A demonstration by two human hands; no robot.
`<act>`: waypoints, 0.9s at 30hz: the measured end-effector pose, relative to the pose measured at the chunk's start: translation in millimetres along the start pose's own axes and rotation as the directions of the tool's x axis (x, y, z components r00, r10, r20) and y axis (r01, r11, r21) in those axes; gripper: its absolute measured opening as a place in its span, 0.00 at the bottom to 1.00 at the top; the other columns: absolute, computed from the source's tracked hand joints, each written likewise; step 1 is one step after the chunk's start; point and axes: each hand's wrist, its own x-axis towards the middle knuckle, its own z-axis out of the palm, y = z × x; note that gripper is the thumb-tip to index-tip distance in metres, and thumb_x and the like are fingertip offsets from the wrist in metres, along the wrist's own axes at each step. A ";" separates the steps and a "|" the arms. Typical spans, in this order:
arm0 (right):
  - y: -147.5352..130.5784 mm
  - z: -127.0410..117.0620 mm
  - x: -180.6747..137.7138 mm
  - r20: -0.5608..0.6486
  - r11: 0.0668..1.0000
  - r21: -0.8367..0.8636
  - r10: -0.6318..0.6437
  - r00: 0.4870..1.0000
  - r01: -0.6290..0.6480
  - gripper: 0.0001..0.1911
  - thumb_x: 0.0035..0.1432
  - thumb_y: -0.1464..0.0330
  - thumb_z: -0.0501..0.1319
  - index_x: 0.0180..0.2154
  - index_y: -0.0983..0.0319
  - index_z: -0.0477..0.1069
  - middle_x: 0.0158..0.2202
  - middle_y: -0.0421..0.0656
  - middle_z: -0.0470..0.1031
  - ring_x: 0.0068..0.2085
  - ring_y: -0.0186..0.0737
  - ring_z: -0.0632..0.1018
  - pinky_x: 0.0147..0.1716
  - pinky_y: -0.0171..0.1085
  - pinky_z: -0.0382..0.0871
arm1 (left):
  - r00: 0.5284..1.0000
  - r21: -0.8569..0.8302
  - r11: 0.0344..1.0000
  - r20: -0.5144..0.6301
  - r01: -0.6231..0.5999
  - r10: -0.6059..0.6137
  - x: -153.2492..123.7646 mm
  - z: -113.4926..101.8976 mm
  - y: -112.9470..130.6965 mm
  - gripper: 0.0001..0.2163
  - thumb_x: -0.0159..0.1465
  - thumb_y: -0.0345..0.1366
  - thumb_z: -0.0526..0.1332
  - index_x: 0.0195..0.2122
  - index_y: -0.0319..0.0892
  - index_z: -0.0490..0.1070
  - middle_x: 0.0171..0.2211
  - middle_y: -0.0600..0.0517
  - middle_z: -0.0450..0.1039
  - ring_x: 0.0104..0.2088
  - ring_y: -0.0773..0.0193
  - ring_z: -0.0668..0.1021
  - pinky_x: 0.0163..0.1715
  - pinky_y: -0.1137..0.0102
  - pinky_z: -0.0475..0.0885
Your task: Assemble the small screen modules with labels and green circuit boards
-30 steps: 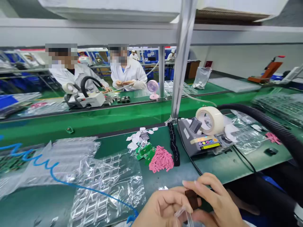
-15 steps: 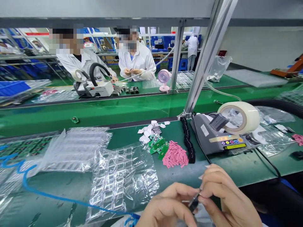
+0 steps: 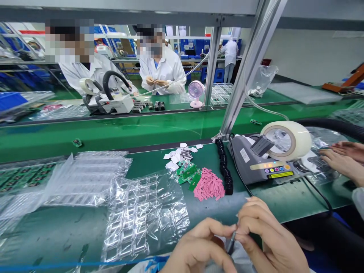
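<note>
My left hand (image 3: 203, 246) and my right hand (image 3: 269, 235) meet at the lower middle, in front of the bench edge. Between their pinched fingertips is a small, thin dark part (image 3: 232, 243), mostly covered by fingers; its kind cannot be made out. Both hands are closed on it. Beyond them on the green bench lie a heap of pink strips (image 3: 209, 185), several green circuit boards (image 3: 189, 172) and scattered white pieces (image 3: 176, 157). A row of black parts (image 3: 224, 167) runs beside the pink heap.
A grey tape dispenser (image 3: 244, 163) with a big tape roll (image 3: 305, 140) stands at right. A co-worker's hands (image 3: 344, 157) reach in beyond it. Clear plastic trays (image 3: 127, 220) lie at left, near a blue cord (image 3: 71, 265). Co-workers in white coats sit across the bench.
A co-worker's hands have come into view at the right. The blue cord at left has dropped lower. My hands stay together on the dark part, which has tilted steeper.
</note>
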 end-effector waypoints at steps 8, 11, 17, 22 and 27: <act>6.5 6.9 -7.6 0.014 0.995 -0.085 -0.046 0.999 0.047 0.11 0.65 0.66 0.50 0.28 0.58 0.61 0.23 0.37 0.68 0.28 0.36 0.71 0.42 0.42 0.60 | 0.990 0.000 0.999 -0.129 0.053 -0.053 -1.5 4.4 -0.9 0.09 0.49 0.40 0.68 0.33 0.54 0.79 0.45 0.47 0.64 0.50 0.52 0.69 0.54 0.57 0.60; 4.9 8.6 -7.6 -0.007 0.995 -0.091 -0.049 0.999 0.048 0.11 0.64 0.67 0.50 0.28 0.58 0.60 0.23 0.37 0.68 0.27 0.36 0.71 0.41 0.41 0.60 | 0.991 0.007 0.997 -0.111 0.072 -0.071 -0.3 1.5 -2.6 0.09 0.48 0.39 0.69 0.32 0.53 0.79 0.45 0.47 0.64 0.51 0.51 0.68 0.55 0.57 0.60; 4.9 15.7 -9.2 -0.015 0.992 -0.115 -0.046 0.999 0.044 0.10 0.63 0.70 0.49 0.28 0.58 0.60 0.23 0.37 0.68 0.27 0.36 0.71 0.42 0.40 0.58 | 0.998 0.004 1.000 -0.061 0.023 -0.023 6.6 -8.4 -9.4 0.10 0.45 0.41 0.71 0.31 0.51 0.80 0.44 0.47 0.65 0.51 0.51 0.69 0.54 0.57 0.59; 8.1 24.3 -13.0 0.019 0.993 -0.113 -0.045 0.999 0.046 0.09 0.63 0.71 0.48 0.29 0.59 0.59 0.25 0.37 0.67 0.28 0.35 0.70 0.47 0.43 0.53 | 0.991 -0.150 0.988 -0.124 0.033 -0.051 3.9 -4.9 -9.2 0.13 0.44 0.47 0.69 0.29 0.47 0.79 0.46 0.47 0.65 0.47 0.54 0.70 0.54 0.59 0.58; -2.1 15.2 -17.0 0.217 0.998 0.057 0.011 0.976 -0.024 0.10 0.64 0.67 0.49 0.28 0.59 0.56 0.25 0.36 0.65 0.29 0.34 0.69 0.41 0.39 0.62 | 0.949 -0.432 0.900 -0.257 0.058 -0.184 -1.8 -7.5 -8.1 0.16 0.45 0.49 0.69 0.30 0.42 0.77 0.50 0.48 0.66 0.49 0.55 0.69 0.51 0.62 0.62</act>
